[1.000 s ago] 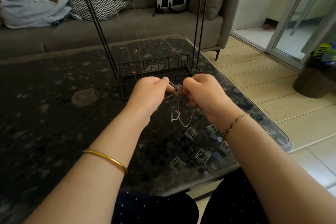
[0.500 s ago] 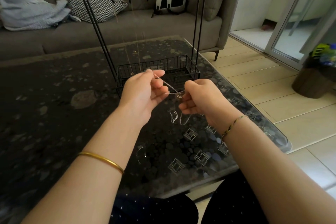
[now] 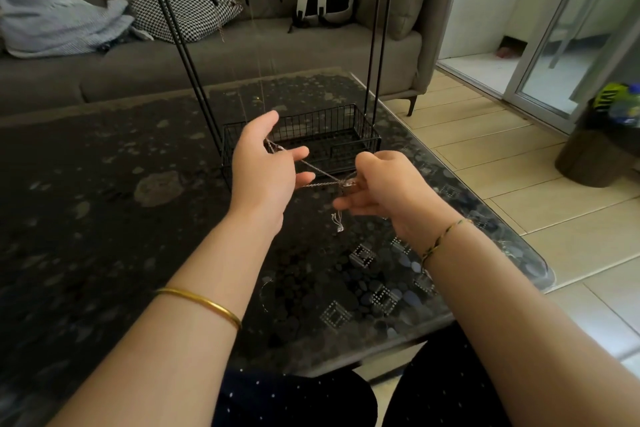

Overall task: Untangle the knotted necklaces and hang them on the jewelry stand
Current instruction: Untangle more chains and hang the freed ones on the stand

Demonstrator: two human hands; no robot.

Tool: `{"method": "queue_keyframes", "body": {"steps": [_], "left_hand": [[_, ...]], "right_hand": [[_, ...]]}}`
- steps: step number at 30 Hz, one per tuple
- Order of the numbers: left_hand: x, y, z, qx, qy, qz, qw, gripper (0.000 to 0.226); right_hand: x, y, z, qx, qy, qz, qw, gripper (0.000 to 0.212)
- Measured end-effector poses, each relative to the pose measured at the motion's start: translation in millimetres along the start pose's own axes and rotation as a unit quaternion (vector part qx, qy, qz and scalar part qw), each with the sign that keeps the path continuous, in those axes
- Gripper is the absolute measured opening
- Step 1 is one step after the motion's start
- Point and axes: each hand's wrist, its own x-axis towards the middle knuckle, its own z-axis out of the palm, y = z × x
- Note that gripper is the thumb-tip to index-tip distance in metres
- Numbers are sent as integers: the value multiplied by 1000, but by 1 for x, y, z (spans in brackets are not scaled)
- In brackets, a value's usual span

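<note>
My right grip (image 3: 391, 187) is pinching the knotted bit of the necklace (image 3: 318, 173), and a short end dangles under it above the tabletop (image 3: 104, 218). Left grip (image 3: 266, 170) is spread open with the chain hooked taut across its fingers, just in front of the jewelry stand (image 3: 375, 45).

Silver necklace (image 3: 317, 172), black wire stand (image 3: 311, 128), houndstooth cushion (image 3: 183, 0), grey sofa (image 3: 277, 48), gold bangle (image 3: 204, 303).

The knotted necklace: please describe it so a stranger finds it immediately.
Over the dark table, before the black wire stand, the left hand and right hand stretch a silver chain. Unlike the stand's thin gold chains, it is knotted beside the right hand.
</note>
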Motion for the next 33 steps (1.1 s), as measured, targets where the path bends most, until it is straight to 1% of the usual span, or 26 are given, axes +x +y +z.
{"method": "queue_keyframes", "body": {"steps": [4,7,9,11,14,16,18,19,20,22,24,26,28,30,31,33], "left_hand": [[1,-2,2,23,7,3,1000,57],[-1,-5,1,113,-30,7,993,52],[-1,-7,1,193,-60,25,979,48],[-2,-10,3,262,-99,38,959,48],[-5,-12,4,338,-153,44,928,48],[-6,-13,4,373,-174,41,910,38],[-6,-14,4,392,-185,33,900,21],[-6,-14,3,392,-181,35,901,16],[-5,-15,3,387,-173,39,905,16],[-3,-15,3,354,-151,31,923,23],[-1,-13,3,282,-116,8,952,23],[0,-11,2,209,-80,-11,975,20],[2,-10,1,177,-49,-12,983,18],[4,-10,-1,162,-25,-18,986,18],[5,-9,-2,142,-12,-30,989,18],[7,-7,-3,62,19,-82,995,18]], "right_hand": [[0,1,1,6,36,-35,999,12],[1,2,1,6,63,-74,995,11],[0,1,1,4,69,-89,994,12],[-1,0,1,16,64,-97,993,14],[-4,-2,0,25,56,-102,993,16],[-4,-2,1,7,64,-115,991,17],[-4,-2,2,-14,75,-128,989,25],[-4,-1,2,-18,76,-131,988,28],[-3,-1,2,-19,78,-135,988,29],[0,0,0,-20,82,-135,987,30],[2,2,-1,-19,89,-122,988,26],[3,4,-2,-10,90,-102,991,18],[5,5,-3,22,87,-78,993,10],[5,4,-4,48,81,-61,994,11],[5,4,-5,56,80,-59,993,12],[4,3,-5,74,86,-59,992,16]]}}
